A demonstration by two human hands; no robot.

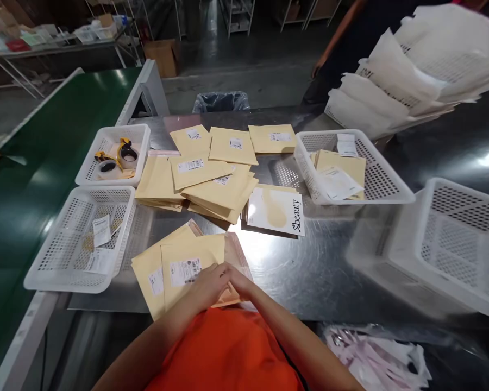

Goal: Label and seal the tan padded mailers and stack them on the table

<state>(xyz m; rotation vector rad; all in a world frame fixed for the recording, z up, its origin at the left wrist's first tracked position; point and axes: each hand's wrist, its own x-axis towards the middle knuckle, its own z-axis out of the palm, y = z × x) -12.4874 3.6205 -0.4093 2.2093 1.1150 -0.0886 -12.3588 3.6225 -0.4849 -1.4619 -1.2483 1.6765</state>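
Note:
My left hand [207, 283] and my right hand [237, 281] meet close in front of my body, at the table's near edge. Their fingers are curled in and pressed together; whatever lies between them, if anything, is hidden. Under the hands is a yellow padded envelope [171, 252] with a printed label, its pinkish flap [235, 248] folded out to the right. A second labelled envelope [143, 263] sticks out beneath it on the left. Farther back lies a pile of padded envelopes [220, 193], beside a stack topped by a white "beauty" booklet or packet [274, 210].
On the left, one white basket [142, 136] holds tape dispensers [127, 152]; another [41, 271] holds paper slips. A basket [391, 187] with envelopes stands right, near another basket [436, 190] and stacked lined baskets [375, 103]. A green conveyor [61, 130] runs left. A person's hand [318, 66] shows behind.

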